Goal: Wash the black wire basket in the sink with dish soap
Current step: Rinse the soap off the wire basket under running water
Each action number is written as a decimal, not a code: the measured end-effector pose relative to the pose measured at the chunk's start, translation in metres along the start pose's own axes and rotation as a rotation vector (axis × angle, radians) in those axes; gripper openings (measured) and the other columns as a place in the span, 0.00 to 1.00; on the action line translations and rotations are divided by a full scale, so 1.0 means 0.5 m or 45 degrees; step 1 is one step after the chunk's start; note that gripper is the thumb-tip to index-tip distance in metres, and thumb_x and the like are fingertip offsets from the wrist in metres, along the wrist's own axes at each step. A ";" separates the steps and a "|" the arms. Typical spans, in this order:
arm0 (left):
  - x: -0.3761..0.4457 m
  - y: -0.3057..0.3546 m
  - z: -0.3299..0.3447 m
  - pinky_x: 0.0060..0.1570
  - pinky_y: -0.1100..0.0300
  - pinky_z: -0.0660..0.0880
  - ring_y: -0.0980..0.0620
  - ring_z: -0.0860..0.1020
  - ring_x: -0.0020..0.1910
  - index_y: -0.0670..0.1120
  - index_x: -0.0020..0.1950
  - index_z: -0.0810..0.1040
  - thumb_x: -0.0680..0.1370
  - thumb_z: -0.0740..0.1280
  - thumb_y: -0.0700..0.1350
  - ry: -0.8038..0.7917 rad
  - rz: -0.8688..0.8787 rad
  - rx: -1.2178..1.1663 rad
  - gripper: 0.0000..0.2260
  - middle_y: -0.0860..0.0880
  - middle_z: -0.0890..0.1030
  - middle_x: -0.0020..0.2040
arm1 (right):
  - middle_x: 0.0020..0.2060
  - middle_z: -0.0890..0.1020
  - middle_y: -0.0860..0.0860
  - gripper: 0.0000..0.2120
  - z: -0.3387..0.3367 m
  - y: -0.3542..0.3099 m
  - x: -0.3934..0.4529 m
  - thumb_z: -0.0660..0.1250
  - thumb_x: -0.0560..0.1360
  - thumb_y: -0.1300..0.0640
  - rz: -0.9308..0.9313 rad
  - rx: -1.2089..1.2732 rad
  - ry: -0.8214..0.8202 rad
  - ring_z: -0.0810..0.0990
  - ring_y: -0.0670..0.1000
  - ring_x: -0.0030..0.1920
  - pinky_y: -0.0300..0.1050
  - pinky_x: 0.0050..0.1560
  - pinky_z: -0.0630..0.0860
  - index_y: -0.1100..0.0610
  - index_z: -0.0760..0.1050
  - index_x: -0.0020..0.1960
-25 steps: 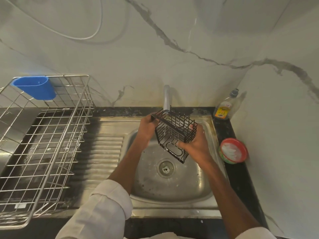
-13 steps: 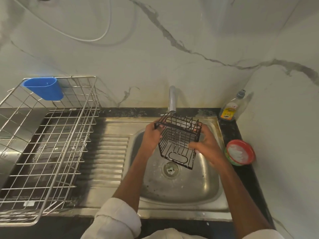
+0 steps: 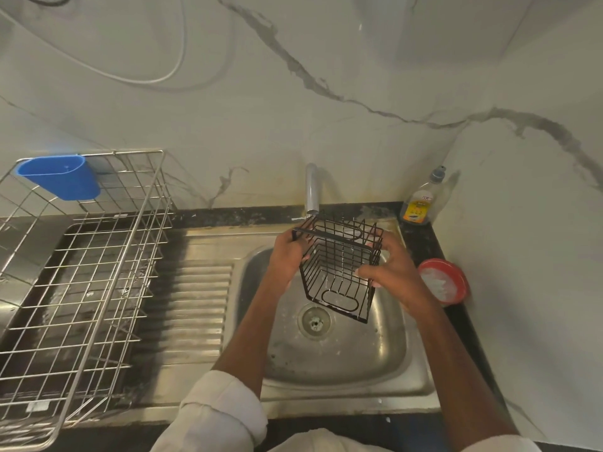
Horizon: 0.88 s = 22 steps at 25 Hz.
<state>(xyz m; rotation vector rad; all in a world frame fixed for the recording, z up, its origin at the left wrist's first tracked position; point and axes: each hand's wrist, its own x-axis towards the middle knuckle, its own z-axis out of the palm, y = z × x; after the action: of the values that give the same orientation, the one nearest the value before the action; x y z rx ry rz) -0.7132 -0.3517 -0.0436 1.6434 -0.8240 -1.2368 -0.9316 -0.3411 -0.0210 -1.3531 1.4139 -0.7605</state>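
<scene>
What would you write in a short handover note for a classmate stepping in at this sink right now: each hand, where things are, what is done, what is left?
Left hand: grips the left rim of the black wire basket.
Right hand: fingers hold its right side.
The basket is held tilted above the steel sink bowl, just below the grey tap spout; no running water is visible.
The clear dish soap bottle with yellow label stands on the counter's back right corner, untouched.
Done: basket brought to the sink.
Left: soap, scrub, rinse; no suds can be seen.
</scene>
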 end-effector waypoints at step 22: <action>-0.025 -0.045 -0.103 0.71 0.38 0.75 0.47 0.79 0.69 0.62 0.78 0.70 0.81 0.62 0.38 0.139 0.067 0.096 0.28 0.54 0.81 0.70 | 0.65 0.79 0.48 0.42 0.125 -0.035 0.100 0.60 0.75 0.79 0.120 0.079 -0.282 0.80 0.45 0.57 0.35 0.42 0.77 0.43 0.65 0.78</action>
<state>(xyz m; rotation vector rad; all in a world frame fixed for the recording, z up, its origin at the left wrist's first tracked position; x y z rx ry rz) -0.6675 -0.3188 -0.0549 1.7227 -0.8496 -1.0818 -0.8612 -0.3805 -0.0354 -1.2720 1.2592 -0.5693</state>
